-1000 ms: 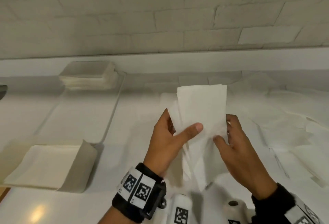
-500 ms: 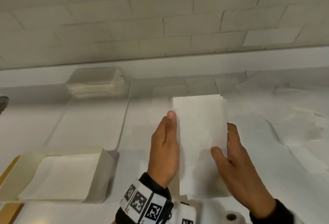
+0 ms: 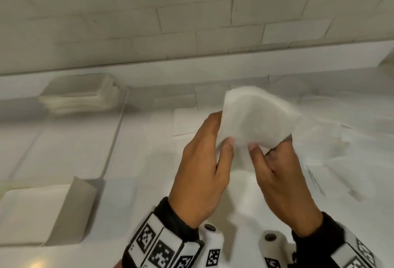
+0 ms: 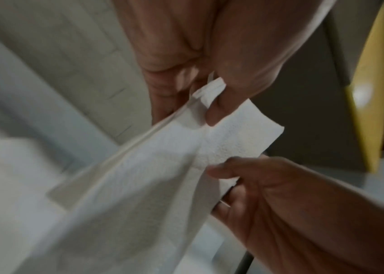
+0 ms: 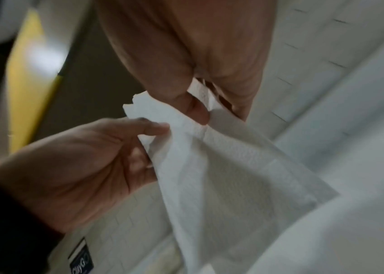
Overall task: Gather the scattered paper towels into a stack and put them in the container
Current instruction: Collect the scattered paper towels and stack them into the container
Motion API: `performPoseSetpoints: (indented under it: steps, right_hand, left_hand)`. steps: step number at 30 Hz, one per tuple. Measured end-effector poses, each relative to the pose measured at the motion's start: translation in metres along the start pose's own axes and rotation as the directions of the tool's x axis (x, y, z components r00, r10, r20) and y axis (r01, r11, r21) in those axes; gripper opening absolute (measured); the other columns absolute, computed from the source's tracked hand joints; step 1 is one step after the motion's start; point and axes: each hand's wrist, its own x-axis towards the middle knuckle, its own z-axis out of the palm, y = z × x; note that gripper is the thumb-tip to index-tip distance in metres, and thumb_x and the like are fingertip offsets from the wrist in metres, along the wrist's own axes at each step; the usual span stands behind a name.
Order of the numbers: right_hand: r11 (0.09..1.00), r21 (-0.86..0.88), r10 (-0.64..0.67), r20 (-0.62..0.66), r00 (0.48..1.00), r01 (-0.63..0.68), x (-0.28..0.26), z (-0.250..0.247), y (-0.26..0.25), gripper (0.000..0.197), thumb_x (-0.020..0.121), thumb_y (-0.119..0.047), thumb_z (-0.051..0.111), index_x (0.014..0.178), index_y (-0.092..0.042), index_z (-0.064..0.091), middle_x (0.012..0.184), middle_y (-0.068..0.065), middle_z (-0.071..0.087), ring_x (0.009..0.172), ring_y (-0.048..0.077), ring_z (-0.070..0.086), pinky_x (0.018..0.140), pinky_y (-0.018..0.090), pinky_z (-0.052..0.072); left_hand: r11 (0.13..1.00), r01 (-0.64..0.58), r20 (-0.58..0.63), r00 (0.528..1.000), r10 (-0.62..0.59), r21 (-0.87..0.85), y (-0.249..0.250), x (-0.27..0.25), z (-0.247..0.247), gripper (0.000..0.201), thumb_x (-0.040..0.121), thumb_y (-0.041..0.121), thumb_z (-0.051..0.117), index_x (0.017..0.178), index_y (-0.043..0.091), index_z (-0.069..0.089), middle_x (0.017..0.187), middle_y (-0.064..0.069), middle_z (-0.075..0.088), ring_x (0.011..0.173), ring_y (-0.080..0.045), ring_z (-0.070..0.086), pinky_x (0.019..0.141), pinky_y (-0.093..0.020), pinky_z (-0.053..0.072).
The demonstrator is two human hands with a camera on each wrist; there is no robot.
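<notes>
Our left hand [image 3: 204, 167] and right hand [image 3: 281, 178] pinch a paper towel bundle [image 3: 255, 118] above the bench [image 3: 149, 182]; we should square edges gently.

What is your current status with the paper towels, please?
Left hand and right hand both pinch the paper towel bundle, held above the counter. Container to the left, not reached. Nothing blocking.

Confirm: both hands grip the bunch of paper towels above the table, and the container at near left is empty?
Not empty. The head view shows the container already holds flat paper towels. The rest stands: left hand and right hand both grip the bunch of paper towels above the table.
</notes>
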Motion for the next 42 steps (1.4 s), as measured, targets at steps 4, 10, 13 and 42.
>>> performPoseSetpoints:
  steps: [4, 10, 13, 42]
  right_hand:
    - [0.976, -0.146, 0.187, 0.194, 0.963, -0.160, -0.018, -0.004, 0.042, 0.057, 0.098, -0.003, 0.050, 0.126, -0.049, 0.034, 0.114, -0.027, 0.060, 0.107, -0.006, 0.060, 0.081, 0.004, 0.046]
    - [0.977, -0.102, 0.203, 0.171, 0.964, -0.187, -0.013, -0.010, 0.044, 0.045, 0.098, -0.002, 0.050, 0.120, -0.041, 0.043, 0.109, -0.021, 0.062, 0.099, -0.012, 0.061, 0.075, 0.002, 0.045]
    - [0.964, -0.182, 0.232, 0.211, 0.949, -0.195, -0.023, -0.002, 0.047, 0.047, 0.094, 0.000, 0.054, 0.115, -0.040, 0.041, 0.105, -0.021, 0.062, 0.097, -0.010, 0.061, 0.075, 0.005, 0.047]
    - [0.558, -0.528, 0.326, 0.849, 0.416, 0.640, 0.013, 0.358, -0.087, 0.060, 0.091, -0.013, 0.053, 0.143, -0.006, 0.024, 0.074, -0.003, 0.038, 0.060, 0.015, 0.039, 0.054, 0.025, 0.029]
  left_hand:
    - [0.981, 0.171, 0.139, 0.973, -0.182, 0.088, -0.026, -0.023, 0.023, 0.039, 0.106, 0.025, 0.050, 0.125, 0.057, 0.037, 0.125, 0.021, 0.063, 0.114, 0.007, 0.060, 0.097, -0.020, 0.051]
    - [0.970, 0.239, 0.050, 0.969, -0.241, 0.045, -0.037, -0.035, 0.026, 0.026, 0.102, 0.029, 0.057, 0.125, 0.022, 0.065, 0.099, 0.017, 0.072, 0.094, 0.003, 0.068, 0.082, -0.007, 0.047]
    - [0.933, 0.359, 0.066, 0.932, -0.356, -0.033, -0.042, -0.043, 0.022, 0.019, 0.100, 0.027, 0.062, 0.116, 0.021, 0.071, 0.098, 0.011, 0.077, 0.096, -0.008, 0.072, 0.083, -0.015, 0.052]
    - [0.602, 0.522, -0.209, 0.833, -0.513, 0.604, -0.152, -0.153, -0.396, 0.061, 0.089, 0.027, 0.074, 0.141, 0.033, 0.042, 0.080, 0.003, 0.063, 0.067, -0.009, 0.061, 0.057, -0.020, 0.047]
